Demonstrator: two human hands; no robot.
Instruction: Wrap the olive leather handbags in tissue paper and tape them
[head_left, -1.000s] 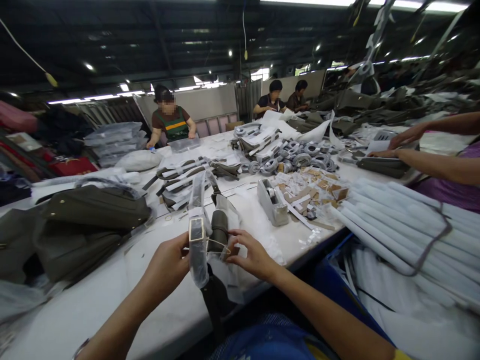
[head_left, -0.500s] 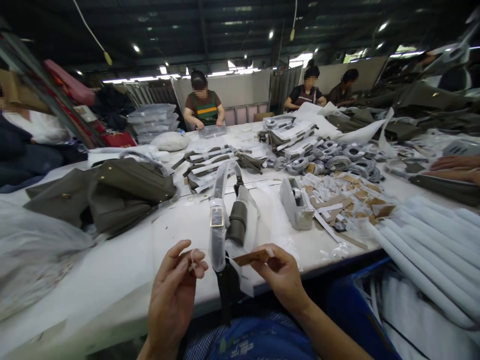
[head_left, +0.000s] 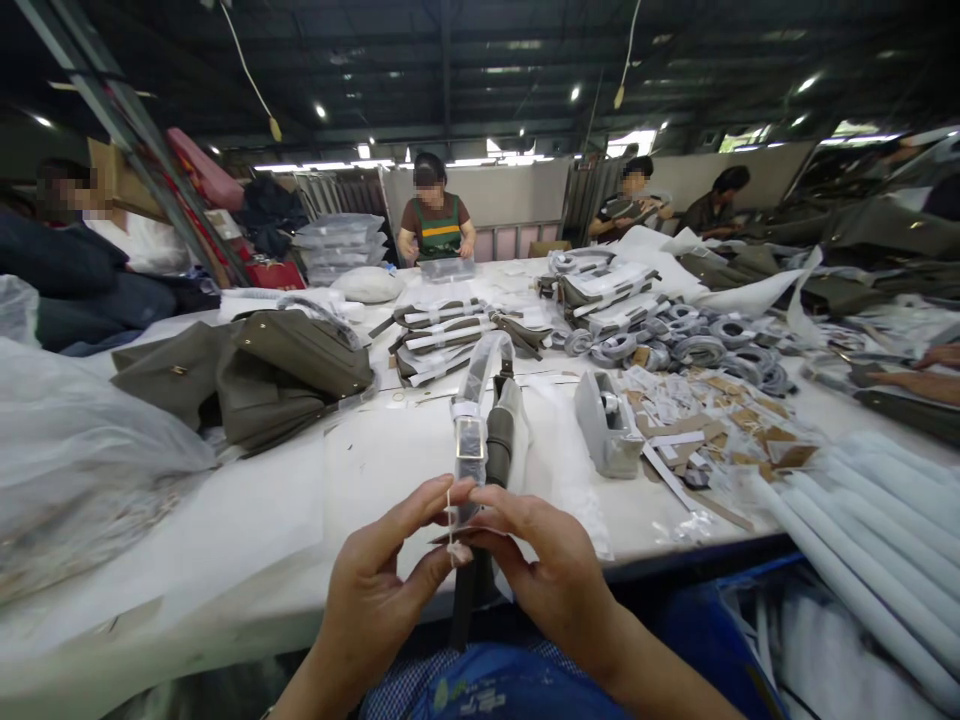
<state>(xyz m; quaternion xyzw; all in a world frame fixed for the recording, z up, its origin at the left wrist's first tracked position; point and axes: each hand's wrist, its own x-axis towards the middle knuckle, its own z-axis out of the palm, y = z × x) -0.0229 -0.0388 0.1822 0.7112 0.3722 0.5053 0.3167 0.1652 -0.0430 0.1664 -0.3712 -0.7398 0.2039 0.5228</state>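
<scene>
My left hand [head_left: 379,580] is closed in a pinch, with a thin white string [head_left: 450,520] stretched between finger and thumb. My right hand [head_left: 559,565] grips a brown tag [head_left: 486,528], seen nearly edge-on and partly covered by the fingers. The fingertips of both hands meet in front of my body. Just behind them, a strap [head_left: 471,470] wrapped in clear film, with a square buckle [head_left: 460,438], arches up from the table edge. Beside it lies a rolled olive-dark piece [head_left: 500,430] with white wrapping. Its lower end is hidden by my hands.
A grey tape dispenser [head_left: 609,430] stands right of the strap, near scattered tags and paper scraps [head_left: 720,420]. Olive bags [head_left: 289,380] lie at left, wrapped straps [head_left: 442,330] behind. White foam rolls [head_left: 862,530] lie at right. Co-workers [head_left: 439,225] sit across the table [head_left: 375,450].
My hands have come together, bringing the string and the brown tag to the same spot. The tag has turned from showing its face to nearly edge-on. The camera view has shifted slightly.
</scene>
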